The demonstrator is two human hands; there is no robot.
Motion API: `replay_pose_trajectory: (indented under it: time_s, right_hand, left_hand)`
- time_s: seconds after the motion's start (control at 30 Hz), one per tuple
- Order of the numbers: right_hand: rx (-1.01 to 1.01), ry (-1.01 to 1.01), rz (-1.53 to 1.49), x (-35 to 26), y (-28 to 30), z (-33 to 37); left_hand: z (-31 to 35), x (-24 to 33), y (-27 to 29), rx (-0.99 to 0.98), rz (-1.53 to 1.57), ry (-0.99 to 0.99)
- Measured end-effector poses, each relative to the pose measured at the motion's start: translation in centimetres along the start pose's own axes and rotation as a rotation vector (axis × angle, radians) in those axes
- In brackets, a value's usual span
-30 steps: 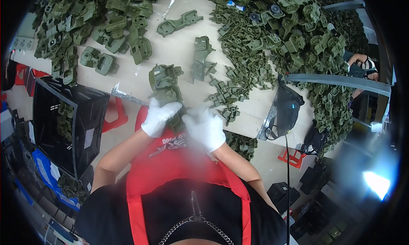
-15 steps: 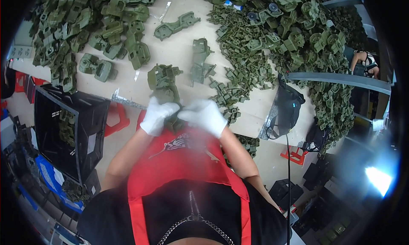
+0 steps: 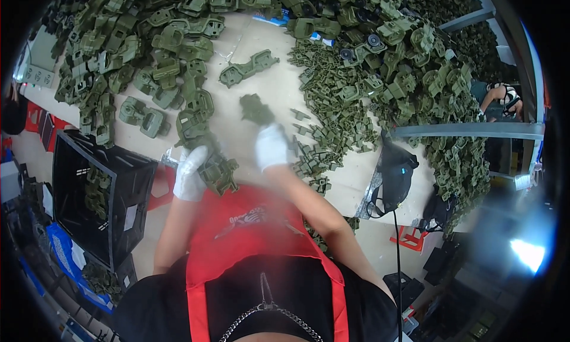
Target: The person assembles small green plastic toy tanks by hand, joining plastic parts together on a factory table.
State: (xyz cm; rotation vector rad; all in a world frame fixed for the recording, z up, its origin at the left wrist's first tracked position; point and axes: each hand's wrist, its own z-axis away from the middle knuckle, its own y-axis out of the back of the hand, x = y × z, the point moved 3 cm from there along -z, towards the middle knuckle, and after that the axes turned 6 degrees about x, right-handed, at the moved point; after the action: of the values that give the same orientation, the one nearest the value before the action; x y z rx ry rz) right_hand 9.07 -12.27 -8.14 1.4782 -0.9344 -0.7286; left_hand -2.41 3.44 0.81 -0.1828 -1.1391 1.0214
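Observation:
My left hand (image 3: 190, 174), in a white glove, is closed around a long olive-green plastic vehicle body (image 3: 217, 174) at the table's near edge. One end of that body hangs over my red apron. Further out over the table, my white-gloved right hand (image 3: 272, 147) is smeared by motion. At its fingertips is another olive-green plastic part (image 3: 256, 108), blurred too, which the hand appears to grip. Beyond both hands a single green vehicle body (image 3: 249, 67) lies alone on the tabletop.
Green vehicle bodies (image 3: 142, 117) are heaped at the left. Many small green parts (image 3: 338, 116) cover the right. A black bag (image 3: 396, 169) lies near the right edge, a metal bar (image 3: 469, 130) beyond it. A black crate (image 3: 127, 193) stands at lower left. Another person (image 3: 503, 98) is far right.
My hands have moved apart. The left shifted left with the vehicle body; the right reached forward over the table, and the part lying there has moved left with it.

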Motion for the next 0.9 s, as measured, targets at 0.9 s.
replay_pose_trajectory:
  time_s: [0.9]
  right_hand:
    - [0.264, 0.043, -0.804, 0.8, 20.5, -0.3]
  left_hand:
    - [1.4, -0.9, -5.0, -0.196, -0.217, -0.153]
